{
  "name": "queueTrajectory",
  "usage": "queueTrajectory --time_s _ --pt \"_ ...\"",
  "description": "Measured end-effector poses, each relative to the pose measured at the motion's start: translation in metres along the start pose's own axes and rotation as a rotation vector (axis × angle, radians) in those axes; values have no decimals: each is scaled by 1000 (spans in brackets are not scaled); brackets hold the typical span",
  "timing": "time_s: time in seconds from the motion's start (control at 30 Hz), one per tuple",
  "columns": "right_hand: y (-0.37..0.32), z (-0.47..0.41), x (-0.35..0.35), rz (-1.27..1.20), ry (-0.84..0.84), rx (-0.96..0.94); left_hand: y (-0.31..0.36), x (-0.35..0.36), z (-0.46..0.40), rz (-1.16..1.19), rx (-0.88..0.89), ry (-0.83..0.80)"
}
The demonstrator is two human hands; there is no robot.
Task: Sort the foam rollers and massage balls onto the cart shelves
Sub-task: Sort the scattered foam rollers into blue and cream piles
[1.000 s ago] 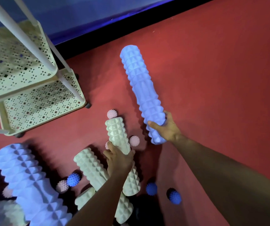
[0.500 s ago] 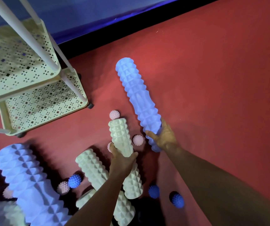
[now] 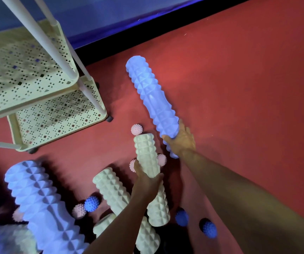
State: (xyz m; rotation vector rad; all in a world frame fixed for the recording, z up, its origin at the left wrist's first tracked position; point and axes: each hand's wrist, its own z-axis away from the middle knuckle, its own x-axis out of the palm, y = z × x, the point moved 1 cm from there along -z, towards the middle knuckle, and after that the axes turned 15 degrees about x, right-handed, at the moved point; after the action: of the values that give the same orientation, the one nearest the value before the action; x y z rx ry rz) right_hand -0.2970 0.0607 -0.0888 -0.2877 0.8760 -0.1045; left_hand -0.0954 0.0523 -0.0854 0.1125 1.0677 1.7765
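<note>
My right hand (image 3: 183,139) grips the near end of a long blue foam roller (image 3: 151,99), whose far end points up and left toward the cart. A cream foam roller (image 3: 145,154) is held around its middle by my left hand (image 3: 147,184). The pale yellow perforated cart (image 3: 92,114) stands at the upper left, its lower shelf and a higher shelf (image 3: 70,83) both bare. More cream rollers (image 3: 112,189) and a thick blue roller (image 3: 41,202) lie on the red floor below.
Spiky massage balls are scattered on the floor: pink ones (image 3: 136,129) (image 3: 79,210) around the cream roller and blue ones (image 3: 92,203) (image 3: 209,229) nearer me. A dark baseboard (image 3: 147,43) runs along the wall behind. Open red floor (image 3: 248,107) stretches to the right.
The blue roller in my right hand has swung left and lower, toward the cart. My left hand has raised the cream roller slightly.
</note>
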Motion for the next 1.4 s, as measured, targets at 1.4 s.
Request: queueTrajectory --time_s 1.4 --pt "-135 465 -50 468 -215 -928 -20 -304 282 49 103 475"
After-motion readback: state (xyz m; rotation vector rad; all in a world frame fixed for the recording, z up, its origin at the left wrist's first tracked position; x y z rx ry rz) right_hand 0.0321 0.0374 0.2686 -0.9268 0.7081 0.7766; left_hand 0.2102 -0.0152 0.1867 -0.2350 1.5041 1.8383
